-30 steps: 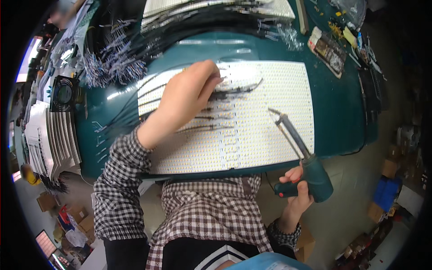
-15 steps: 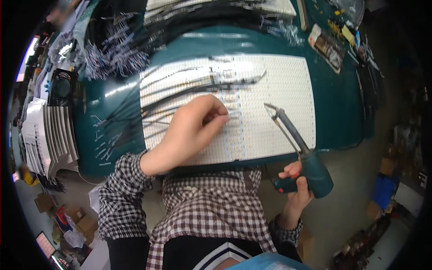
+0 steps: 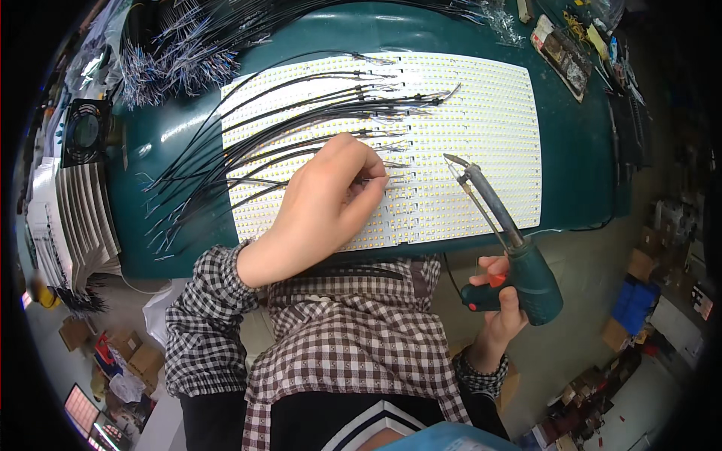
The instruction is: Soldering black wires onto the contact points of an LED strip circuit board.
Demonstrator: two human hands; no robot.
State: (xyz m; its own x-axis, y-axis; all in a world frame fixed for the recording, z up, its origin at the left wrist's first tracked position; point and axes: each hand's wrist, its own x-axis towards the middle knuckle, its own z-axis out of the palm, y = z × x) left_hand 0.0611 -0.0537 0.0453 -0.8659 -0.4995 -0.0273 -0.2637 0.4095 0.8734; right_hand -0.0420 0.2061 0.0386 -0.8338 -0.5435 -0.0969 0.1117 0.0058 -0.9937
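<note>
A white LED panel (image 3: 481,203), covered in rows of small yellowish lights, lies before me on the green table. Black cables (image 3: 301,113) run across its left half, their stripped thin wire ends near the panel's middle seam. Over that lower middle part, my left hand (image 3: 320,199) pinches the wire end of a cable between thumb and fingers; the fingers partly hide it. My right hand (image 3: 500,301) grips a green soldering gun (image 3: 535,282) by its handle, with red parts by the fingers. Its tip points up-left above the panel, apart from the left hand.
Bundles of cables with blue and white wire ends (image 3: 177,64) lie at the far left. A small black fan (image 3: 86,131) and a stack of white panels (image 3: 83,210) stand along the left edge. A stained flat tray (image 3: 562,56) sits at the far right.
The panel and table sit slightly higher in the picture, which is sharper now. My left hand keeps its pinch near the seam, and the soldering gun stays raised at the right.
</note>
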